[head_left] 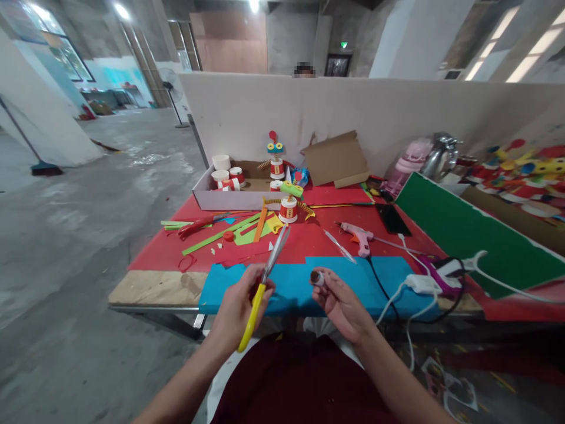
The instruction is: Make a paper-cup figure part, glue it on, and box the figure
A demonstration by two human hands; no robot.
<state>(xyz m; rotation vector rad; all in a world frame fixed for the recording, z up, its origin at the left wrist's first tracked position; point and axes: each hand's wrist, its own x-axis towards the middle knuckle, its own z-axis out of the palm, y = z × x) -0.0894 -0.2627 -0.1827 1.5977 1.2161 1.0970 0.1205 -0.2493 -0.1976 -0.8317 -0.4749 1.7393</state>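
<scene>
Head view, and a pale partition point(247, 112) runs right across the upper half of the frame. Below it, filling the middle, comes my table point(154, 287), covered mostly in red. Over on the right a green board point(468, 235) leans at a slant, and along the lower centre lies a blue sheet point(286, 297). Left of centre, a shallow white-sided box point(236, 201) with paper cups inside; just right of it, folded brown cardboard point(333, 156) props against the partition.

Now my hands, both at lower centre, well apart. My left hand point(238, 303) is closed around yellow-handled scissors point(255, 307), blades pointing up the frame. My right hand point(342, 300) has its fingertips pinched on something small.

A paper-cup figure point(289, 210) with curled arms stands upright near the middle. Right of centre, a pink glue gun point(361, 237) lies on the red; beyond it, further right, a dark phone point(392, 219). And smallest of all, the little roll point(318, 278) in my right fingers, brown end showing, above the blue.
</scene>
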